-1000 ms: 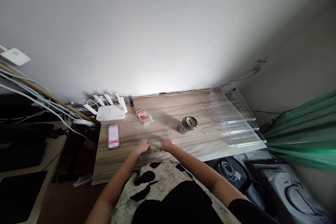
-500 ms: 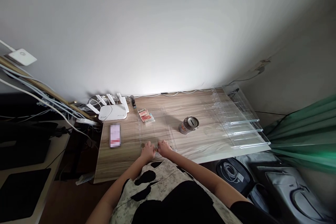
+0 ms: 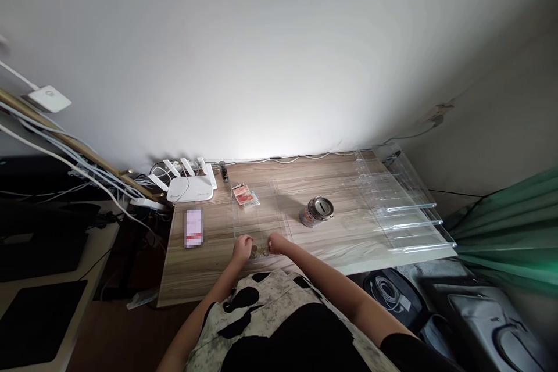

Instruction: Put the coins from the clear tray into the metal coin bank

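Note:
My left hand [image 3: 242,248] rests at the near edge of a clear plastic tray [image 3: 286,231], its fingers curled closed. Just right of it, my right hand [image 3: 277,244] is curled closed over the same edge. Whatever either hand holds is hidden. Several coins [image 3: 254,251] lie in the tray between the hands. Red and greenish banknotes [image 3: 244,195] sit at the tray's far left. Right of the tray stands a round metal coin bank [image 3: 316,211] with a slot in its lid and a wire handle.
A white router [image 3: 190,188] stands at the back left, with a small dark cylinder [image 3: 224,171] beside it. A blurred phone-like rectangle [image 3: 193,228] lies on the left of the wooden table [image 3: 209,270]. Clear plastic trays [image 3: 401,209] overlap at the right end.
My hands have moved apart, and coins now show between them. The view has shifted slightly; the banknotes and coin bank stay where they were on the table.

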A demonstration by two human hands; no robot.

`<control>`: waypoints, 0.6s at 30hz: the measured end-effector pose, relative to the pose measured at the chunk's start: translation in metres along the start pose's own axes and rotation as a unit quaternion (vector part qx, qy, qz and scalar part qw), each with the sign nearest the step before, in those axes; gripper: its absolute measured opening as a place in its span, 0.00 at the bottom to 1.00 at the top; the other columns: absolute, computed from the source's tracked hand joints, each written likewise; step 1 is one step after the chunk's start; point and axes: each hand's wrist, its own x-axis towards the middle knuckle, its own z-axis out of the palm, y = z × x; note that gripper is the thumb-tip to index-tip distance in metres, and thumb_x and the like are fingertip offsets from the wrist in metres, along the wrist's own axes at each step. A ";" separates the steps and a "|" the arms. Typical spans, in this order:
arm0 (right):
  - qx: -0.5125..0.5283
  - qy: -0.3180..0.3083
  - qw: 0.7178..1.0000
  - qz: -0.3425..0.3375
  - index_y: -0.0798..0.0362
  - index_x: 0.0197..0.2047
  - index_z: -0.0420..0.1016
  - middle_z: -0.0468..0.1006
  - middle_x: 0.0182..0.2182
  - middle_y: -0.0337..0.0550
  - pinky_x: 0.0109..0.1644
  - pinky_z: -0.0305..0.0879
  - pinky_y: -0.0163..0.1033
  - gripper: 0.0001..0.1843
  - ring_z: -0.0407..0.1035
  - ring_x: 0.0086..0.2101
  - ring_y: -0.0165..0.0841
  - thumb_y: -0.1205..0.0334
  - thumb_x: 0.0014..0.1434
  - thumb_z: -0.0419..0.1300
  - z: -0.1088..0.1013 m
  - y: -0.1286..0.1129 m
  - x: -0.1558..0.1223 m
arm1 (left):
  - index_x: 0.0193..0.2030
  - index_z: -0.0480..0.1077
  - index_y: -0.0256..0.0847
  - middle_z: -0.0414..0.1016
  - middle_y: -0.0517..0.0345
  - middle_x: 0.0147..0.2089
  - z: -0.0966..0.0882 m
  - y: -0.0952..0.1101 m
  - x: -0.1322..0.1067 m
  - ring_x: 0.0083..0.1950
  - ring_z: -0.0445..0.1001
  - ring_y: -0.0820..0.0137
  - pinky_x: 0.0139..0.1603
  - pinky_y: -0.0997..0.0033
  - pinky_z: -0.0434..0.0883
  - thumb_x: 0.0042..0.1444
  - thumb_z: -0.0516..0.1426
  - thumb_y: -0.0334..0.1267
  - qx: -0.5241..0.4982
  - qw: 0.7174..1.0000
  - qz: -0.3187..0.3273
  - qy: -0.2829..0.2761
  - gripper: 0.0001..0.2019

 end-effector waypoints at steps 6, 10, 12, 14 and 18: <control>0.045 -0.009 0.998 -0.043 0.50 0.42 0.80 0.81 0.33 0.39 0.37 0.64 0.30 0.13 0.73 0.33 0.30 0.65 0.55 0.57 -0.003 -0.028 -0.001 | 0.32 0.69 0.36 0.75 0.50 0.34 -0.013 0.012 -0.004 0.33 0.74 0.70 0.37 0.69 0.72 0.62 0.46 0.37 -0.200 0.969 -0.126 -0.068 0.13; -0.007 0.016 0.999 -0.042 0.52 0.49 0.75 0.79 0.43 0.45 0.45 0.64 0.34 0.17 0.72 0.43 0.34 0.68 0.58 0.53 0.001 -0.038 0.001 | 0.25 0.63 0.38 0.65 0.61 0.21 -0.034 0.015 -0.010 0.21 0.65 0.77 0.23 0.79 0.66 0.59 0.50 0.32 -0.359 0.914 -0.187 -0.037 0.12; -0.029 -0.009 0.998 -0.046 0.52 0.47 0.76 0.77 0.45 0.46 0.46 0.65 0.37 0.17 0.71 0.44 0.37 0.68 0.54 0.58 0.008 -0.039 -0.001 | 0.21 0.57 0.40 0.59 0.64 0.18 -0.045 0.017 -0.012 0.17 0.58 0.80 0.18 0.82 0.60 0.59 0.50 0.33 -0.382 0.905 -0.185 -0.019 0.15; -0.044 -0.036 0.996 -0.061 0.52 0.46 0.75 0.76 0.47 0.47 0.45 0.65 0.39 0.18 0.71 0.44 0.39 0.68 0.50 0.61 0.016 -0.040 -0.004 | 0.21 0.55 0.40 0.58 0.65 0.17 -0.055 0.020 -0.013 0.17 0.57 0.81 0.17 0.82 0.58 0.58 0.51 0.34 -0.395 0.901 -0.177 -0.006 0.15; -0.084 -0.074 0.991 -0.078 0.54 0.45 0.74 0.76 0.44 0.49 0.46 0.66 0.42 0.17 0.71 0.43 0.41 0.70 0.50 0.62 0.026 -0.046 -0.002 | 0.23 0.59 0.39 0.62 0.63 0.19 -0.063 0.023 -0.016 0.19 0.63 0.80 0.19 0.82 0.61 0.58 0.51 0.33 -0.408 0.898 -0.166 0.019 0.12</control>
